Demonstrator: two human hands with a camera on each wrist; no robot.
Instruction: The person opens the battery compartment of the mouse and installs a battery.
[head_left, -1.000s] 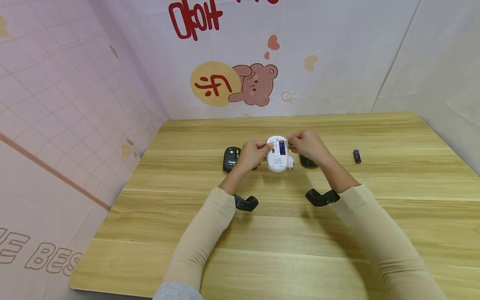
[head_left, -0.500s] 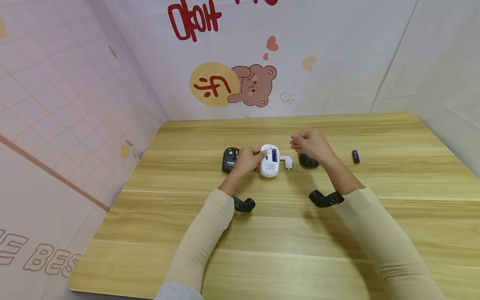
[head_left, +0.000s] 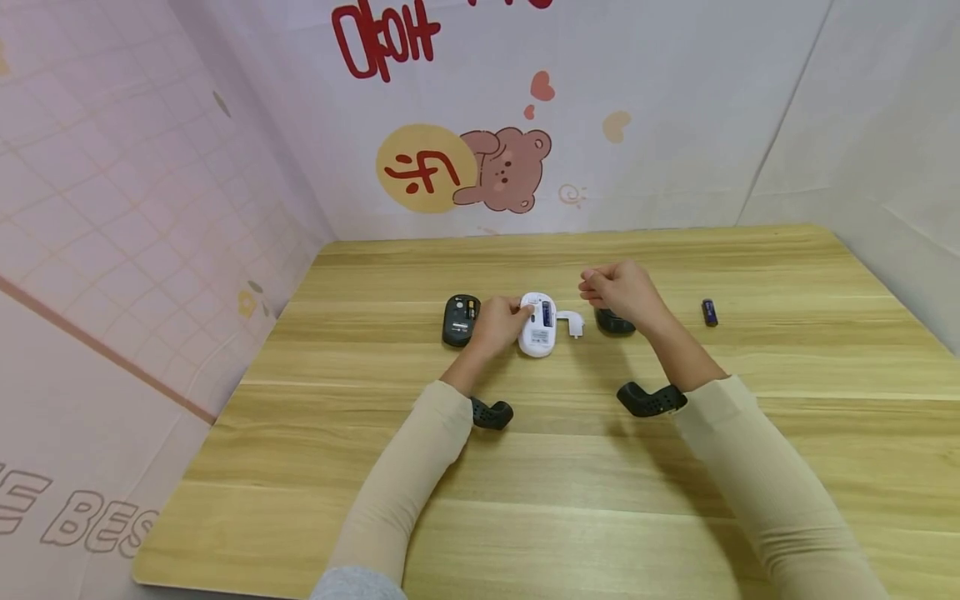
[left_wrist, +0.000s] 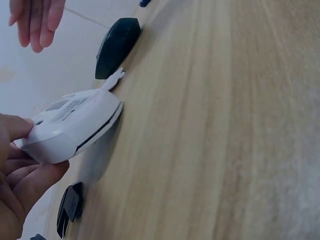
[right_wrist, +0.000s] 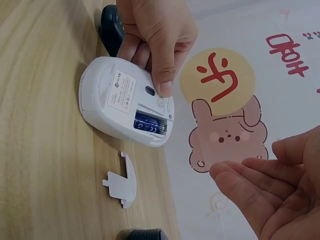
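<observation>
My left hand (head_left: pixel 495 327) grips a white computer mouse (head_left: pixel 537 337) by its left side, thumb on the upturned underside and fingers beneath. In the right wrist view, a blue battery (right_wrist: pixel 148 123) sits inside the mouse's uncovered compartment. The white battery cover (right_wrist: pixel 122 187) lies on the table beside the mouse. My right hand (head_left: pixel 624 292) hovers to the right, apart from the mouse; the right wrist view shows its extended fingers holding nothing. Below it a black mouse (head_left: pixel 615 323) rests on the table, partly hidden by the hand.
Left of my left hand, another black mouse (head_left: pixel 459 321) lies underside up with its compartment uncovered. A loose blue battery (head_left: pixel 709 312) lies to the right. One small dark flat piece (left_wrist: pixel 74 202) lies below the left hand in the left wrist view. A printed cloth hangs behind the table (head_left: pixel 570 500).
The white mouse has come down and left in my left hand, turning its underside upward. My right hand has let go of the mouse's edge and stays beside it with fingers extended.
</observation>
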